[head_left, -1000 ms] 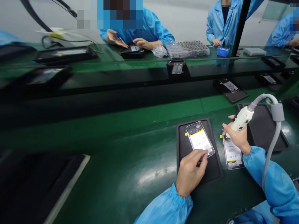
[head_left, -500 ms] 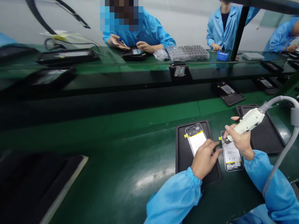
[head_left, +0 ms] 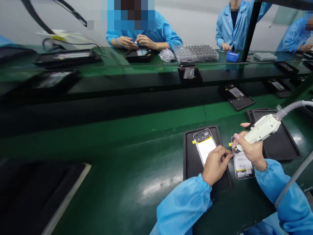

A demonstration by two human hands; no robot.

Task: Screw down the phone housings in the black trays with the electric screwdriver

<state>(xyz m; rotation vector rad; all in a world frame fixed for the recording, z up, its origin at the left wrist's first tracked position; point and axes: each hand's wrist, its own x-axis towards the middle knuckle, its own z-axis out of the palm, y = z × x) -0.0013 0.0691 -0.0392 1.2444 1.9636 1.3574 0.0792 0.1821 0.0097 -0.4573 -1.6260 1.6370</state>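
Note:
A white electric screwdriver [head_left: 262,130] is gripped in my right hand [head_left: 253,150], its nose pointing down at the upper part of an opened smartphone [head_left: 243,163]. That phone lies on the bench with its battery showing and a yellow tab at its upper left. My left hand [head_left: 216,164] reaches in from the left, thumb and fingertips drawn together beside the phone's edge and the screwdriver's nose. Whatever they pinch is too small to make out. Beneath that hand, a second opened smartphone [head_left: 205,143] rests in a black tray [head_left: 189,163], partly covered by the fingers.
Another black tray [head_left: 278,140] sits at right behind the screwdriver, whose grey cable [head_left: 293,107] arcs rightward. A raised shelf [head_left: 151,88] crosses the bench. Beyond it, a co-worker [head_left: 158,32] handles parts near a clear compartment box [head_left: 195,54]. A dark slab [head_left: 49,192] lies lower left.
My left fingertips have come together and shifted slightly right, towards the screwdriver's nose. My right hand keeps its hold on the screwdriver. Across the bench, the co-worker's hands have drawn closer together.

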